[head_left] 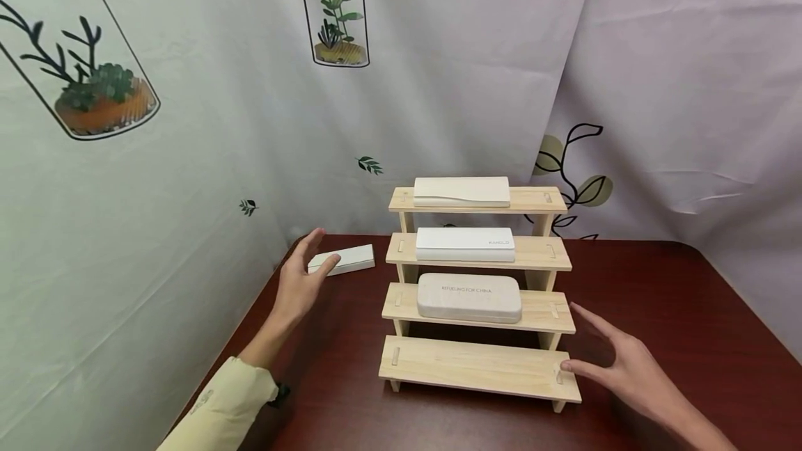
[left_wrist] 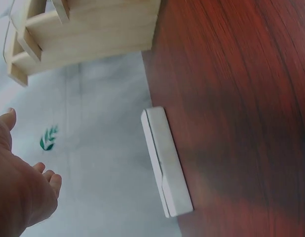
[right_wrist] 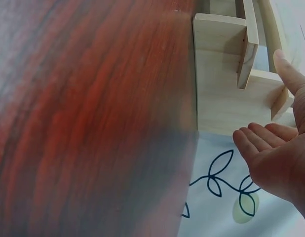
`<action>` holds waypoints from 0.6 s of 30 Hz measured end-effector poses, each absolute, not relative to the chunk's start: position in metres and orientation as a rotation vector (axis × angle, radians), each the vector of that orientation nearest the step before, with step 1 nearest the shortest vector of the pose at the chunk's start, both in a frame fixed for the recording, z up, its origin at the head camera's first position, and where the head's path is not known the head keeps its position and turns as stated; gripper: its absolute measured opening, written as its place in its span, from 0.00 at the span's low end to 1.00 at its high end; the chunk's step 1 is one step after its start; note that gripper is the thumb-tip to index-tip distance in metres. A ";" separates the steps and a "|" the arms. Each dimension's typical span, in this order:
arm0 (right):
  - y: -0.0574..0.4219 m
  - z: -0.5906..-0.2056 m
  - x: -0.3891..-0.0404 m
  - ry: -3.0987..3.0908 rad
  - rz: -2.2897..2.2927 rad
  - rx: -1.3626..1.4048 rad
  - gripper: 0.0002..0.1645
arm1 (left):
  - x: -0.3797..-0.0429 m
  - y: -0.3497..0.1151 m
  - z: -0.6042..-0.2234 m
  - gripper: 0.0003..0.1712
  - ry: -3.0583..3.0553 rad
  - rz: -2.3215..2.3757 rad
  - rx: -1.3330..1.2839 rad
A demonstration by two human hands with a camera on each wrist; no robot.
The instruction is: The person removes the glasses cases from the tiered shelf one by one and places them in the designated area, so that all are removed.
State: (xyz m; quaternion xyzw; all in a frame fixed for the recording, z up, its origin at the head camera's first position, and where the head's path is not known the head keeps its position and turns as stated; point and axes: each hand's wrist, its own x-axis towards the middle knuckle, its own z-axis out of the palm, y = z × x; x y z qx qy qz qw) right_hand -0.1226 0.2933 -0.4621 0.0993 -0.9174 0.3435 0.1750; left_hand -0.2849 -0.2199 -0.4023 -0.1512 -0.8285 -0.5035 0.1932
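- Rounded hard case (head_left: 470, 298) is reading "REFUELING FOR CHINA"
- Farther oblong case (head_left: 465, 245) is bearing blurred lettering
- Left hand (head_left: 299, 278), near far-left case (head_left: 356, 257), and right hand (head_left: 626, 366) are gaping wide

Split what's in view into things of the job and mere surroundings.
Likely the job:
four-tier wooden stand
top-tier white case
white case below it
"REFUELING FOR CHINA" case
white case near left hand

Likely just around:
reddish-brown table
plant-print curtain
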 end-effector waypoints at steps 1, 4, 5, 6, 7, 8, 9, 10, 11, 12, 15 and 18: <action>0.293 -0.462 -0.123 -2.595 0.985 0.286 0.59 | -0.283 -0.218 -0.401 0.39 -2.319 -1.413 -0.430; 0.293 -0.461 -0.123 -2.576 1.008 0.304 0.58 | -0.277 -0.212 -0.398 0.39 -2.318 -1.415 -0.457; 0.293 -0.461 -0.123 -2.571 1.010 0.305 0.58 | -0.275 -0.210 -0.397 0.39 -2.317 -1.416 -0.467; 0.293 -0.461 -0.124 -2.566 1.010 0.305 0.57 | -0.273 -0.209 -0.397 0.39 -2.315 -1.419 -0.482; 0.293 -0.460 -0.124 -2.563 1.006 0.306 0.57 | -0.271 -0.207 -0.396 0.39 -2.314 -1.422 -0.498; 0.293 -0.460 -0.124 -2.562 1.002 0.302 0.57 | -0.269 -0.204 -0.394 0.39 -2.311 -1.429 -0.514; 0.293 -0.460 -0.124 -2.564 0.997 0.296 0.57 | -0.267 -0.202 -0.394 0.39 -2.307 -1.432 -0.534; 0.293 -0.460 -0.125 -2.568 0.991 0.288 0.57 | -0.265 -0.200 -0.393 0.39 -2.301 -1.434 -0.555; 0.292 -0.460 -0.125 -2.575 0.987 0.275 0.57 | -0.263 -0.198 -0.392 0.39 -2.290 -1.435 -0.581; 0.292 -0.459 -0.125 -2.582 0.981 0.266 0.57 | -0.260 -0.195 -0.391 0.39 -2.284 -1.434 -0.603; 0.291 -0.458 -0.126 -2.597 0.981 0.249 0.58 | -0.254 -0.188 -0.389 0.39 -2.266 -1.429 -0.661; 0.290 -0.456 -0.127 -2.598 0.994 0.248 0.59 | -0.246 -0.181 -0.387 0.40 -2.261 -1.433 -0.703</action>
